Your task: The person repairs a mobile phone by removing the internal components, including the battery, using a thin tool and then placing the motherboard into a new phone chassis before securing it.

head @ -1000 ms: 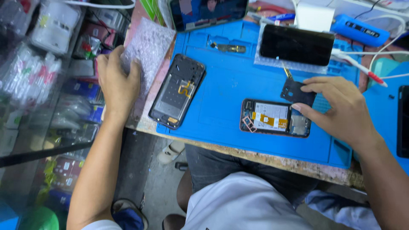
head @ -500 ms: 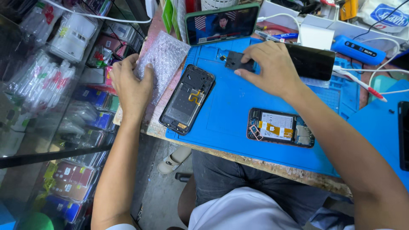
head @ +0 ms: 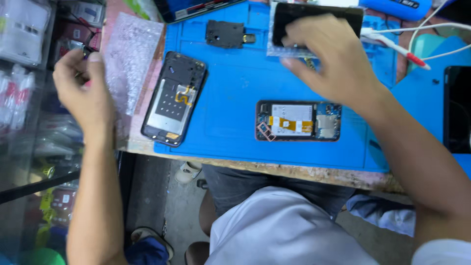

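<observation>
My left hand [head: 81,91] hovers at the table's left edge beside a sheet of bubble wrap [head: 130,54], its fingers curled; a small dark bit shows at the fingertips, but I cannot tell if it is held. My right hand [head: 331,61] reaches over the blue mat [head: 230,98], fingers spread down onto the near edge of a dark phone screen [head: 314,17] that lies on clear wrap. A phone frame with a yellow flex cable [head: 174,98] lies at the mat's left. An opened phone showing its battery [head: 297,121] lies just below my right hand. A small black cover part [head: 225,33] rests farther back.
A white cable with a red tip [head: 397,44] runs across the right. Another dark phone [head: 458,108] lies at the right edge. A glass case with packaged goods [head: 24,59] stands to the left. The worn wooden table edge [head: 294,172] is nearest me.
My right hand left the black cover part at the back of the mat and moved right onto the dark screen. My left hand lifted off the bubble wrap and curled.
</observation>
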